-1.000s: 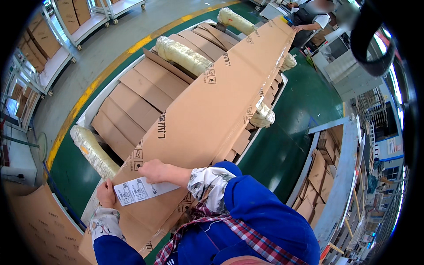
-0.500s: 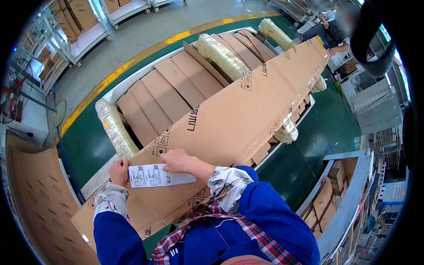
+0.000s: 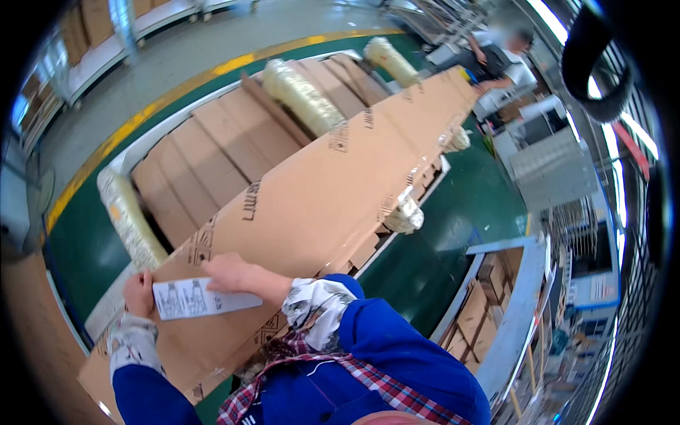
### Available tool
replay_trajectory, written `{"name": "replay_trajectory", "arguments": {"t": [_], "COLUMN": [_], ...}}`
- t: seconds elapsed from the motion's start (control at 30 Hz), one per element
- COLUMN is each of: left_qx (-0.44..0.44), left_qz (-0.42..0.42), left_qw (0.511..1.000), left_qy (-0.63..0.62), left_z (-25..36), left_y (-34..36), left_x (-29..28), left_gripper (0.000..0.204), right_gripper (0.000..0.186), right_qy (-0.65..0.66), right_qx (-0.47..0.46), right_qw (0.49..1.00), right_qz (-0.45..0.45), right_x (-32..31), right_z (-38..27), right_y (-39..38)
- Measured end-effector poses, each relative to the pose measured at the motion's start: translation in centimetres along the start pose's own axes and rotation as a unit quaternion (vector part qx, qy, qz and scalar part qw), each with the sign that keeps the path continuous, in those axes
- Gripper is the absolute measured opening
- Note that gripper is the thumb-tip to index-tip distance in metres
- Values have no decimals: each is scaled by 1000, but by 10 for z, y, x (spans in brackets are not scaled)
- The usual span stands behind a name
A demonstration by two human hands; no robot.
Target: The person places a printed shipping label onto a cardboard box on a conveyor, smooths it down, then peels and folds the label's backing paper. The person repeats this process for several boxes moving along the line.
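Observation:
A long cardboard carton (image 3: 319, 205) runs diagonally across a stack of flat cardboard pieces (image 3: 198, 156). On its near end lies a white printed label (image 3: 184, 301). My left hand (image 3: 139, 293) is closed on the carton's left edge, just beside the label's left end. My right hand (image 3: 228, 273) rests on the label's upper right part with fingers curled; what, if anything, is under the fingertips is hidden.
Foil-wrapped padded bars (image 3: 297, 92) frame the stack. A co-worker (image 3: 496, 64) has a hand at the carton's far end. A blue-grey cart with cardboard (image 3: 471, 319) stands at right, wheeled racks (image 3: 99, 57) at upper left, another cardboard sheet (image 3: 35, 304) at lower left.
The view has swung, shifting the scene within the picture. Both my hands remain at the label on the near end; the co-worker still has a hand at the far end.

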State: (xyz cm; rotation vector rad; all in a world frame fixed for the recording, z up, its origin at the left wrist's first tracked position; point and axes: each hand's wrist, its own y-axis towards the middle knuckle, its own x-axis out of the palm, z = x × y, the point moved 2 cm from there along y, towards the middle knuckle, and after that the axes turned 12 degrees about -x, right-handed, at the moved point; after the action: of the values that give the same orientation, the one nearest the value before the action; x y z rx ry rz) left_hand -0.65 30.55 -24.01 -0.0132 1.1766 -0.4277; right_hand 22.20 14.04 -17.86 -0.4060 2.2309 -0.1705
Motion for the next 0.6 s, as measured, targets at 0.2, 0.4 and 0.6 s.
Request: {"name": "replay_trajectory", "arguments": {"t": [0.2, 0.4, 0.6], "left_qx": [9, 17, 12], "left_qz": [13, 23, 13], "left_qw": [999, 999, 999], "left_qy": [40, 44, 42], "left_z": [36, 27, 34], "left_y": [1, 0, -4], "left_x": [-18, -14, -16], "left_gripper": [45, 45, 46], "right_gripper": [31, 29, 28], "right_qy": [15, 6, 20], "right_qx": [-4, -9, -14], "right_qw": [999, 1000, 998], "right_qz": [37, 29, 61], "right_x": [2, -1, -4], "right_z": [5, 2, 2], "right_y": [0, -2, -8]}}
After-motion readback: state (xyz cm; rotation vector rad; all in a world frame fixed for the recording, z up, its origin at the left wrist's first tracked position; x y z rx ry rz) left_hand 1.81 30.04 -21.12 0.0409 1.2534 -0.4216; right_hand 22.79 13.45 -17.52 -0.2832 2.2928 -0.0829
